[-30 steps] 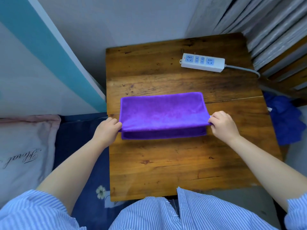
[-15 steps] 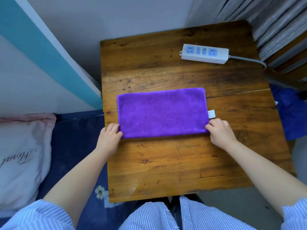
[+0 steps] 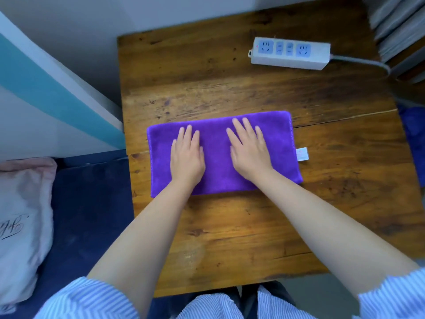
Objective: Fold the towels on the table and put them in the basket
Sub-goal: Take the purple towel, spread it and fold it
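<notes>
Purple towel (image 3: pixel 218 155) lying folded into a long band across the middle of the wooden table (image 3: pixel 230 238), its left end close to the table's 9 o'clock edge. Left hand (image 3: pixel 187 157) and right hand (image 3: pixel 249 155) flat on the towel side by side, each grip spread, fingers straight and pointing to 12 o'clock, pinching nothing. White label (image 3: pixel 301 154) sticking out of the towel's 3 o'clock end. Bare wood open toward 6 o'clock between towel and near edge, crossed only by the forearms; more bare wood at 12 o'clock up to the power strip (image 3: pixel 290 52), well apart from the towel at about 1 o'clock. Blue cloth (image 3: pixel 412 139) past the 3 o'clock edge, possibly another towel, too cropped to tell. Pillow (image 3: pixel 20 226) at 8 o'clock, off the table.
</notes>
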A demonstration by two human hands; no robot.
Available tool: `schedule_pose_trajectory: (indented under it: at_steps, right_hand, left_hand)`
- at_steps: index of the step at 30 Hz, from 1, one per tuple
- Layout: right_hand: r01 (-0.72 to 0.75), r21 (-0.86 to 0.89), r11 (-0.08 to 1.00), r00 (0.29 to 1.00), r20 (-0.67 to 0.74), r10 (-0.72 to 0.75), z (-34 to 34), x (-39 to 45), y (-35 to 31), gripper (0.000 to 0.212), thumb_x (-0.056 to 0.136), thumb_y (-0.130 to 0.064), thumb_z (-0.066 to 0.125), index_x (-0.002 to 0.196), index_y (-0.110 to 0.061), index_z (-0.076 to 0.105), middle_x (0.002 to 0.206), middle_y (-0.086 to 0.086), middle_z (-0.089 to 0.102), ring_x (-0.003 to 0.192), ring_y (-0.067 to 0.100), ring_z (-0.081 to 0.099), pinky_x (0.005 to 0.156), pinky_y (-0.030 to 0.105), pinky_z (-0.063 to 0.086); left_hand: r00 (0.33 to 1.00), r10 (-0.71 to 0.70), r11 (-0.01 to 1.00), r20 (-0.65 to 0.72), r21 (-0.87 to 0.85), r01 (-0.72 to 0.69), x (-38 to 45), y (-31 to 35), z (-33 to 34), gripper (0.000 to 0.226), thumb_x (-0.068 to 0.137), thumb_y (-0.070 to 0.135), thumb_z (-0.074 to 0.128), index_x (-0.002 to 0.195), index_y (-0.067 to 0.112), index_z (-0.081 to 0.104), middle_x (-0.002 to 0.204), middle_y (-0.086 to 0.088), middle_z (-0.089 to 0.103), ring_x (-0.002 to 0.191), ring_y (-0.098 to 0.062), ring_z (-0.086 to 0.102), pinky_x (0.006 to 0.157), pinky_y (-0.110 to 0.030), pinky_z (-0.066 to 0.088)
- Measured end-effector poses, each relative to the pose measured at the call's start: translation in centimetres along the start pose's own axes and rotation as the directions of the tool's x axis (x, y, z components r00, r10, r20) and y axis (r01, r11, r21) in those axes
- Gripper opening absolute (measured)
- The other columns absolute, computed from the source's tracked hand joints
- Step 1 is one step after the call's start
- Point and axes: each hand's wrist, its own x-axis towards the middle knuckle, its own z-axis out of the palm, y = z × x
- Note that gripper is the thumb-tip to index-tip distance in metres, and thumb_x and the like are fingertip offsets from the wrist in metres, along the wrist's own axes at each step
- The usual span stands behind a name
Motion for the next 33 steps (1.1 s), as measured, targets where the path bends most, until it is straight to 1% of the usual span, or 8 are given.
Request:
schedule_pose_trajectory:
  at_steps: [2,5,11,17,21,26,30,33]
  right_hand:
    - [-0.003,0.022,1.000,0.998,0.069,0.001,1.1,2.1,-0.6,0.047,0.092,-0.023,0.035,0.138,-0.010,0.041,0.150,0.011,0.032,0.140,0.030,0.028,0.113,0.049,0.022]
    - [-0.004,0.013,1.000,0.987,0.163,0.002,2.7,3.4,0.4,0.053,0.098,-0.035,0.029,0.147,-0.022,0.014,0.158,-0.002,0.003,0.146,0.020,-0.001,0.117,0.042,-0.003]
    - [-0.283,-0.006,0.959,0.949,0.145,0.281,2.0,2.3,5.4,0.054,0.098,-0.037,0.028,0.147,-0.022,0.013,0.158,-0.002,0.005,0.146,0.021,-0.001,0.117,0.042,-0.003]
    - [-0.493,0.042,0.869,0.869,0.070,0.489,1.7,-1.4,6.1,0.059,0.096,-0.037,0.026,0.147,-0.010,0.014,0.156,0.014,0.004,0.145,0.033,0.000,0.117,0.047,0.000]
    - [-0.254,0.058,0.965,0.967,0.020,0.253,3.3,-4.3,0.5,0.058,0.080,-0.035,0.035,0.126,-0.007,0.054,0.136,0.023,0.049,0.125,0.044,0.045,0.098,0.062,0.032]
    - [-0.229,0.028,0.973,0.958,0.186,0.220,4.6,-7.3,-0.8,0.051,0.081,-0.037,0.036,0.121,-0.017,0.060,0.131,0.010,0.057,0.119,0.035,0.055,0.092,0.060,0.041]
    - [-0.379,0.132,0.916,0.919,0.164,0.357,3.9,-9.5,2.4,0.062,0.083,-0.040,0.023,0.133,-0.012,0.048,0.145,0.014,0.040,0.135,0.037,0.034,0.107,0.058,0.024]
    - [-0.580,0.231,0.782,0.813,0.091,0.576,2.3,-10.5,4.6,0.061,0.089,-0.039,0.028,0.138,-0.004,0.038,0.150,0.018,0.029,0.141,0.035,0.021,0.113,0.052,0.017]
  left_hand:
    - [1.000,-0.010,0.998,0.024,0.058,0.008,1.9,0.4,0.9,0.049,0.100,0.022,0.029,0.147,0.010,0.022,0.157,-0.007,0.011,0.147,-0.022,0.005,0.118,-0.038,0.008]
    - [0.998,0.012,0.992,0.056,0.124,-0.019,2.9,-1.0,2.2,0.053,0.100,0.034,0.027,0.148,0.016,0.017,0.158,-0.002,0.008,0.147,-0.020,0.002,0.118,-0.039,0.004]
    - [0.995,-0.089,0.989,0.037,0.118,0.084,3.4,-5.2,1.4,0.062,0.095,0.045,0.038,0.148,0.018,0.021,0.158,-0.007,0.009,0.146,-0.029,0.000,0.118,-0.041,0.002]
    - [0.918,-0.394,0.918,-0.045,0.034,0.395,2.3,-6.9,0.5,0.063,0.097,0.040,0.034,0.149,0.012,0.013,0.156,-0.018,0.001,0.145,-0.033,-0.004,0.117,-0.046,0.001]
    - [0.988,-0.153,0.985,-0.010,0.075,0.153,-1.6,-2.8,2.0,0.066,0.090,0.040,0.038,0.143,0.002,0.030,0.151,-0.025,0.021,0.142,-0.042,0.016,0.113,-0.053,0.016]
    - [0.976,-0.094,0.986,0.198,0.154,0.063,-5.4,-0.7,4.0,0.064,0.080,0.044,0.036,0.123,0.001,0.057,0.129,-0.023,0.056,0.118,-0.041,0.054,0.091,-0.059,0.043]
    - [0.976,-0.087,0.988,0.200,0.140,0.059,-6.0,-0.6,3.9,0.070,0.089,0.050,0.027,0.143,0.008,0.032,0.153,-0.016,0.025,0.142,-0.033,0.022,0.114,-0.050,0.019]
    - [0.981,-0.055,0.989,0.188,0.149,0.027,-5.7,0.1,3.6,0.072,0.091,0.053,0.022,0.148,0.011,0.015,0.158,-0.009,0.005,0.147,-0.025,0.000,0.117,-0.045,0.002]
